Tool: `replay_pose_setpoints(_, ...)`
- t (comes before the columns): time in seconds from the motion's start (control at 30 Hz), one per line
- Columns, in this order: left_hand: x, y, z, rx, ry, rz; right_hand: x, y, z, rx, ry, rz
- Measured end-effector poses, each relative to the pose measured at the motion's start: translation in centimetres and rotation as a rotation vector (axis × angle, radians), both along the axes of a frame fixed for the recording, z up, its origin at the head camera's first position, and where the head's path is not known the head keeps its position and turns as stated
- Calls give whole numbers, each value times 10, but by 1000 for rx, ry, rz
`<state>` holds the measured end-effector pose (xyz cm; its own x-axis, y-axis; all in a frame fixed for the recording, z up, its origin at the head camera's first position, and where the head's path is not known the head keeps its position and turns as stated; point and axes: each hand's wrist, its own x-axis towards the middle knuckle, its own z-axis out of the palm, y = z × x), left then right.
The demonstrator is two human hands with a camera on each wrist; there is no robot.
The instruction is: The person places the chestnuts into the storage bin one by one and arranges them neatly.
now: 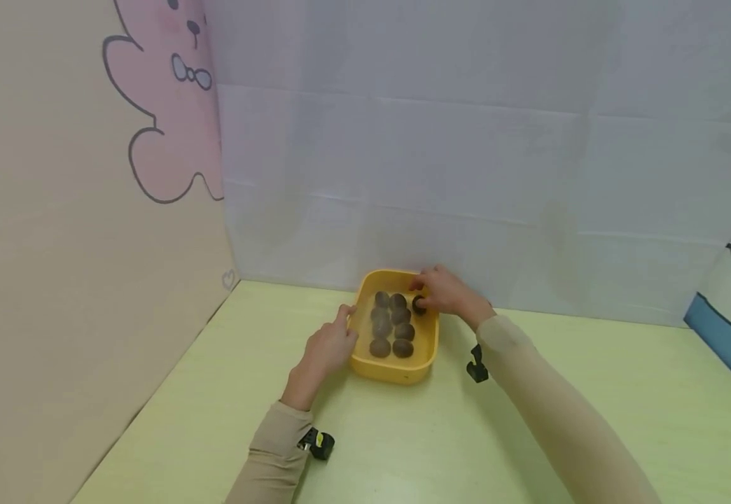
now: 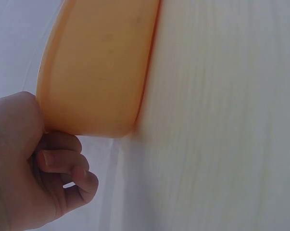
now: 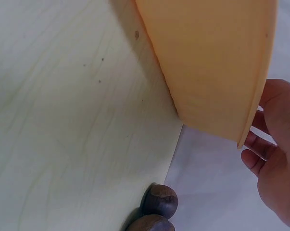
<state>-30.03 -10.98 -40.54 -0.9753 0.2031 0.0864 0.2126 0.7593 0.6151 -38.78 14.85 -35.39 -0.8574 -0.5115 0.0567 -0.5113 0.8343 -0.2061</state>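
A yellow plastic box stands on the table near the back wall, with several brown chestnuts clustered inside. My left hand grips the box's left rim; in the left wrist view, the other fingers of that hand curl below the box corner. Over the right rim reaches my right hand, its thumb at a darker chestnut that sits apart from the cluster. The box wall hides part of the right hand's fingers in the right wrist view.
Two more chestnuts lie on the table by its back edge, in the right wrist view. A pale curtain-like back wall rises behind the box. To the left is a wall with a pink bear drawing. Both wrists carry black devices.
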Motion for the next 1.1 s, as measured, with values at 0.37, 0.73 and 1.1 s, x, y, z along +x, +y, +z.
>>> replay_pose_setpoints(0.37,1,7,1,-6,-6,-7,12,18,0,-60,100,-5)
replay_pose_setpoints(0.73,-5,2,-2,-21,-5,-6,27,53,-1,-211,163,-56)
replay_pose_setpoints(1.1,-5,-8,-1,-31,6,11,35,70,-3,-250,105,-71)
